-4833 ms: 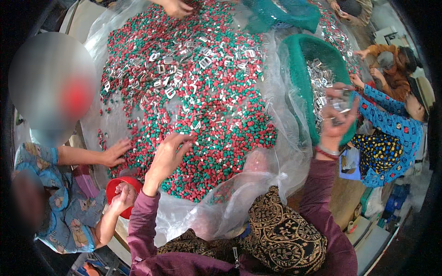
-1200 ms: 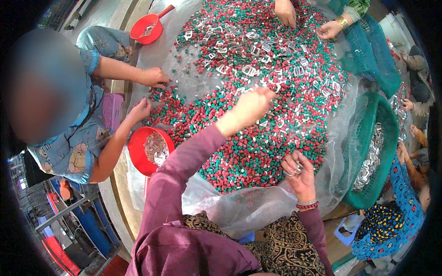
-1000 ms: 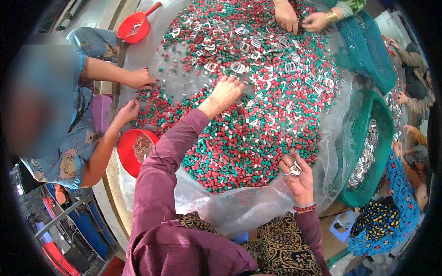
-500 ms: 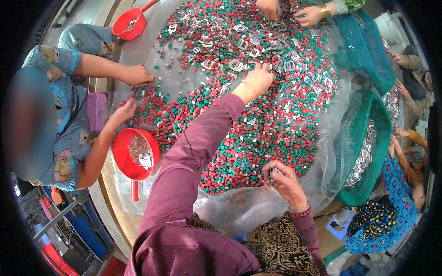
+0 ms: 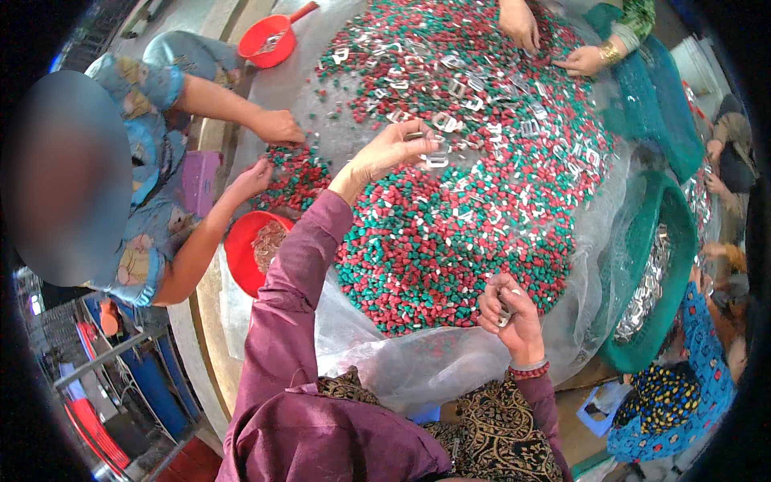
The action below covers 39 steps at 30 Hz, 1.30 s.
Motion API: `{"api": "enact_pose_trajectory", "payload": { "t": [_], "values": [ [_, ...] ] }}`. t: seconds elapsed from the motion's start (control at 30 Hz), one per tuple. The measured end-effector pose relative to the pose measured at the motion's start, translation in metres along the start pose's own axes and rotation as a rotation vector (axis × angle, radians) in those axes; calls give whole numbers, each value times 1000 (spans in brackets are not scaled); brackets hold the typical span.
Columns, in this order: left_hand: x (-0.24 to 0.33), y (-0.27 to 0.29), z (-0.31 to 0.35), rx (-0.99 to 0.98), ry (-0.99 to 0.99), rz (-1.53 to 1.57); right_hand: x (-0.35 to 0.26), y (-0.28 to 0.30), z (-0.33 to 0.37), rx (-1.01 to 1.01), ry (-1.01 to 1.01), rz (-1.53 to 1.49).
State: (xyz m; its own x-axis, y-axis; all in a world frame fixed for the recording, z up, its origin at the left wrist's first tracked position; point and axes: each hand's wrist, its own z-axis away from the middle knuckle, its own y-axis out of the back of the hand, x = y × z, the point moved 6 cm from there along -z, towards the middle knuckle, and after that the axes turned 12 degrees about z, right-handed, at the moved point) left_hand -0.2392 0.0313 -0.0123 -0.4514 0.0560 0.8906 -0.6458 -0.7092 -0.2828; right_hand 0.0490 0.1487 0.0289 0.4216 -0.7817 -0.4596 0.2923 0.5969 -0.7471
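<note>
Reaches with the left hand [image 5: 389,151] over the middle of the table [image 5: 218,353], pinching a silver buckle [image 5: 436,159] narrowly between thumb and fingers, above a mound of small red, green and white pieces [image 5: 418,257]. Curls the right hand [image 5: 516,316] palm up near the table's near edge, with fingers bent around some small metal bits [image 5: 504,314] – cannot tell how many, as mostly covered by the fingers. Has more loose buckles [image 5: 530,127] strewn across the mound, mostly toward the table's far edge, some lying flat and some tilted.

Sits at the near edge with a black-and-gold patterned cloth [image 5: 502,418] over the lap, facing a clear plastic sheet [image 5: 353,349] spread beneath the pieces. Has a green mesh basket [image 5: 681,257] by the table's right edge, holding a pile of shiny metal parts [image 5: 645,289], with a teal mesh basket [image 5: 660,104] beyond it, toward the far right corner.

Shares the left edge with a co-worker in blue patterned clothes [image 5: 148,193], near a red pan [image 5: 239,255] containing pale pieces and a second red pan [image 5: 275,59] farther along – with its handle pointing toward the far edge. Faces other people's hands [image 5: 522,28] at the far edge, close above the mound.
</note>
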Motion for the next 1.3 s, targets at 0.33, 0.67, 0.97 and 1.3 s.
{"api": "enact_pose_trajectory", "payload": {
  "t": [0.33, 0.67, 0.97, 1.3],
  "values": [
    [0, -1, -53, 50, -105, 599, 29, -20, 8, -136, -236, 508],
    [-22, -20, -81, 200, -449, -1069, 13, 12, 15, -230, -12, -89],
    [63, -117, 27, -250, -337, -802, 8, 7, 3, -103, 34, -351],
    [73, -264, 128, -546, -698, -1214, -19, 35, 17, -152, 279, -508]
  ]
}}
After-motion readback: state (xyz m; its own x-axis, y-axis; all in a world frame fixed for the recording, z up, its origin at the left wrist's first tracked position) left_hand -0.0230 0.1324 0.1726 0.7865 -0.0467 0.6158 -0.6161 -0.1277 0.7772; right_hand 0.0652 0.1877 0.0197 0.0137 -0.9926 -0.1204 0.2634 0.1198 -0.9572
